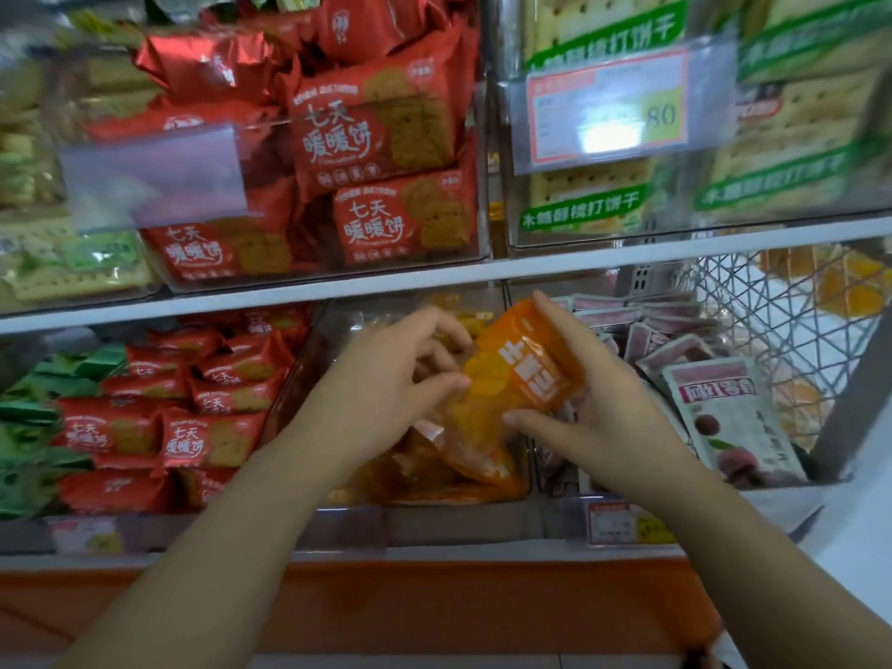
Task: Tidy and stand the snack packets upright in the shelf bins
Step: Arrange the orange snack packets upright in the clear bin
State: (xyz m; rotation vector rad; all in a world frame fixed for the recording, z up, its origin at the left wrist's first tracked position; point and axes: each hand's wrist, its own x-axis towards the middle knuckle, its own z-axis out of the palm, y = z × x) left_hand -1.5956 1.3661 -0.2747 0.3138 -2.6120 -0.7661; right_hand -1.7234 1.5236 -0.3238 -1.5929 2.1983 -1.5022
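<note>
An orange snack packet (523,364) is tilted above the clear middle bin (434,499) of the lower shelf. My right hand (593,403) grips its right edge, thumb across the lower front. My left hand (386,379) pinches its left edge with thumb and fingers. More orange packets (473,456) lie flat and jumbled in the bin underneath. Both forearms reach up from the bottom of the view.
Red biscuit packets (207,408) and green packets (29,427) fill the lower left bin. Pink-and-white fruit packets (729,417) stand in the right bin. A wire basket (782,321) sits at far right. Upper shelf bins hold red packets (381,137) and green cracker packs (603,200).
</note>
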